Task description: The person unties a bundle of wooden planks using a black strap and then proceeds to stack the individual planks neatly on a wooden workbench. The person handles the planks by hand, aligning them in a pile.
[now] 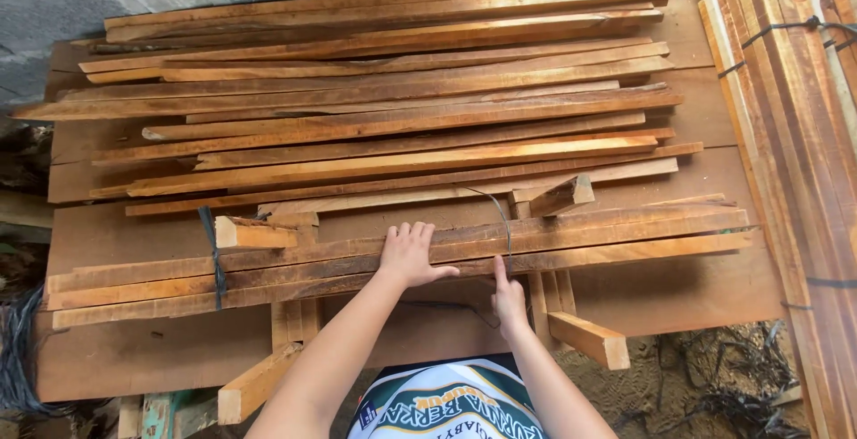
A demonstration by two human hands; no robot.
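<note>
A bundle of long wooden slats (625,234) lies across short wooden blocks in front of me. My left hand (409,253) rests flat on top of the bundle, fingers spread. My right hand (509,300) is at the bundle's near edge, its fingers pinched on a thin dark strap (503,216) that loops over the slats. A second dark strap (214,256) binds the bundle near its left end.
A loose pile of long slats (402,109) covers the wooden table (696,292) behind the bundle. Strapped stacks of planks (794,136) stand along the right side. Short blocks (589,339) stick out at the near edge. Black straps (18,359) lie on the ground at the left.
</note>
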